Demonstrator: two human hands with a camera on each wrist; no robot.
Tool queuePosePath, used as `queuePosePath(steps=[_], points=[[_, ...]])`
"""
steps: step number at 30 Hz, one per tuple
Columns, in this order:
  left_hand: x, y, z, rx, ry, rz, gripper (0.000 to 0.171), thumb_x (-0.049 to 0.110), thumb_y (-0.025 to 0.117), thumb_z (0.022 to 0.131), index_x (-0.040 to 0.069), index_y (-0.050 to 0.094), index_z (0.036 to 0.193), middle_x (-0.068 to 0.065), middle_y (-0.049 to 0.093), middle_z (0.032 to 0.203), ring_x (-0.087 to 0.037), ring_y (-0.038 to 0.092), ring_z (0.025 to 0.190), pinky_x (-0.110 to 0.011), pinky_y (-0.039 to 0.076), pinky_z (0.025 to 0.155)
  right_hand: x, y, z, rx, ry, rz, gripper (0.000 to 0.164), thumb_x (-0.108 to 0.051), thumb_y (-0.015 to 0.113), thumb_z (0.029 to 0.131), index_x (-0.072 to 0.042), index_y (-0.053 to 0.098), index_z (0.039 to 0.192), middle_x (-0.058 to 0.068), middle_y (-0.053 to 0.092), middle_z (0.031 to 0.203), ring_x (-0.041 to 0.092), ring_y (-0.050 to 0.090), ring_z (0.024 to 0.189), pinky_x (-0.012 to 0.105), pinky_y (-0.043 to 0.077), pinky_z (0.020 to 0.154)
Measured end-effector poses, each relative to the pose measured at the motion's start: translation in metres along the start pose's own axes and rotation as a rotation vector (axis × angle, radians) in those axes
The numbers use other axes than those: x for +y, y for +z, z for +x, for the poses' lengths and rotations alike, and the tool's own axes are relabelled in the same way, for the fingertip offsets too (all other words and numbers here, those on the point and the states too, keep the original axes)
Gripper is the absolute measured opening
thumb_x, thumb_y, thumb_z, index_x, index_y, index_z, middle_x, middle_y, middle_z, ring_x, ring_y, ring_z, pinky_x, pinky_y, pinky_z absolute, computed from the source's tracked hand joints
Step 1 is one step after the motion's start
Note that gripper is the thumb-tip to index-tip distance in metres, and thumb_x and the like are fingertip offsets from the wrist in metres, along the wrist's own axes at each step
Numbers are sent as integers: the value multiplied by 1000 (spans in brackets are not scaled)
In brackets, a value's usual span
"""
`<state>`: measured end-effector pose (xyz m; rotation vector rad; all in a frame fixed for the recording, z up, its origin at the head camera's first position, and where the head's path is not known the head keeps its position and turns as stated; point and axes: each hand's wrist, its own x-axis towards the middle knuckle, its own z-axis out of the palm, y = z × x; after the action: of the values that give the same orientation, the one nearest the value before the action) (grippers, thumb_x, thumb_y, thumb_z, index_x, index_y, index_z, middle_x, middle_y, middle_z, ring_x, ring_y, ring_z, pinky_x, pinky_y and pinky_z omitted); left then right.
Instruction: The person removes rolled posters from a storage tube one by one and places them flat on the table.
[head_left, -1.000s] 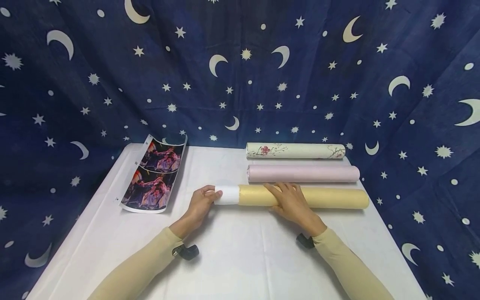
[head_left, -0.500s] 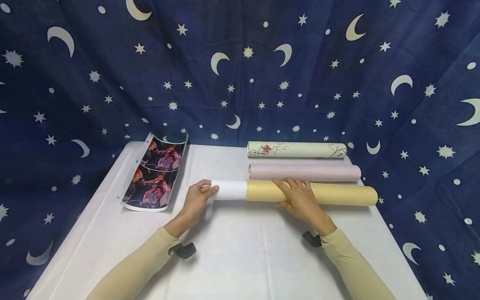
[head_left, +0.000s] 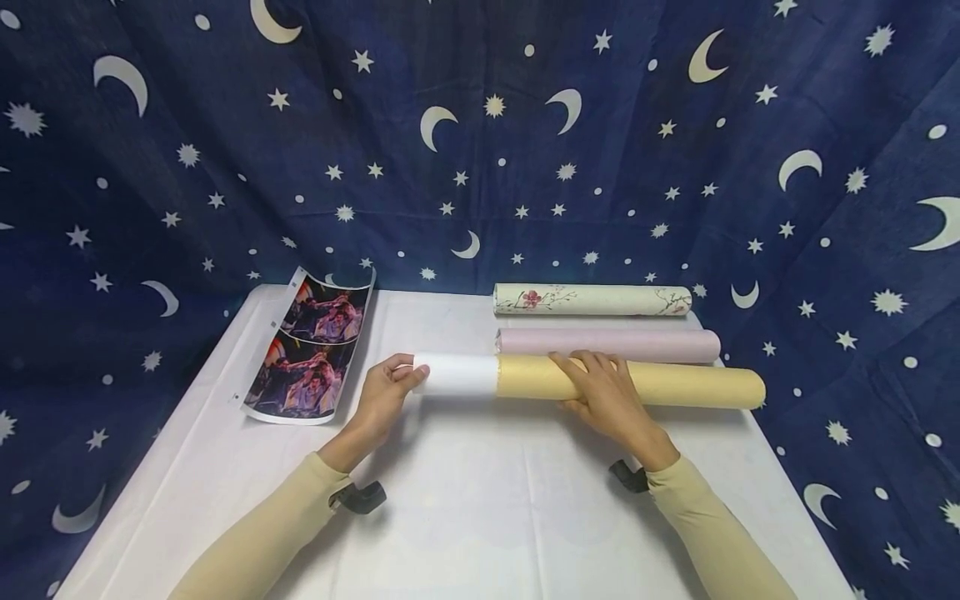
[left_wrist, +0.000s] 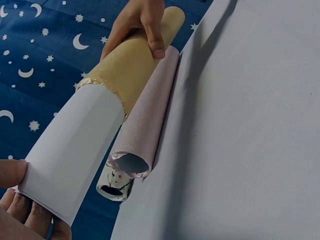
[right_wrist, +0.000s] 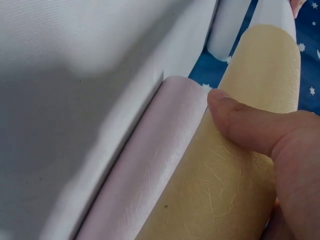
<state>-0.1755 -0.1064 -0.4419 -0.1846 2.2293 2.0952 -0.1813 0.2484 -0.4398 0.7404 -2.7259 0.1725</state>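
Observation:
A yellow tube [head_left: 697,385] covered in creased paper lies crosswise in front of me, with a rolled white sheet of paper [head_left: 457,375] sticking out of its left end. My left hand [head_left: 384,393] pinches the outer end of the white sheet, thumb on top and fingers beneath, as the left wrist view shows. My right hand [head_left: 609,402] grips the yellow tube near its middle. In the right wrist view the thumb [right_wrist: 245,117] lies along the tube's side. Just behind the yellow tube is a pink tube [head_left: 607,343], partly covered by it in the head view.
A cream tube with a floral print [head_left: 592,300] lies at the back right. On the left, a curled printed sheet [head_left: 309,358] carries two dark, colourful pictures. A white cloth covers the table [head_left: 465,517]; a blue curtain [head_left: 345,100] with moons and stars hangs behind it.
More of the white sheet now shows outside the yellow tube. My left hand has moved left with the sheet's end, while my right hand and the tube have shifted right and slightly away from me.

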Motion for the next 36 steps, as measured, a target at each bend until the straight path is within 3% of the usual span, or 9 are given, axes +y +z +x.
queuePosePath(steps=[19, 28, 33, 36], points=[[2, -18, -4, 20, 14, -10, 25, 18, 66, 94, 2, 60, 113, 8, 73, 84, -7, 60, 81, -38, 42, 92, 5, -6, -7, 23, -3, -16, 84, -35, 85, 74, -29, 43, 146, 13, 59, 125, 38, 57, 113, 57, 37, 97], [5, -24, -2, 42, 42, 5, 32, 23, 68, 93, 3, 61, 117, 7, 73, 87, -5, 60, 81, -35, 44, 89, 9, -9, -8, 40, 14, -23, 83, -37, 85, 74, -29, 45, 145, 13, 60, 126, 40, 57, 112, 57, 36, 97], [8, -30, 0, 68, 93, -26, 31, 21, 69, 92, 1, 61, 114, 10, 71, 80, -4, 58, 78, -27, 44, 77, 12, -11, -8, 48, 21, -4, 83, -36, 85, 74, -28, 44, 146, 14, 59, 126, 41, 56, 114, 57, 34, 99], [10, -34, 1, 84, 85, -15, 31, 21, 68, 93, 1, 62, 116, 5, 73, 86, -5, 58, 80, -26, 43, 78, 14, -12, -8, 61, 20, 7, 82, -34, 85, 74, -27, 45, 145, 14, 59, 126, 41, 55, 114, 58, 33, 100]])
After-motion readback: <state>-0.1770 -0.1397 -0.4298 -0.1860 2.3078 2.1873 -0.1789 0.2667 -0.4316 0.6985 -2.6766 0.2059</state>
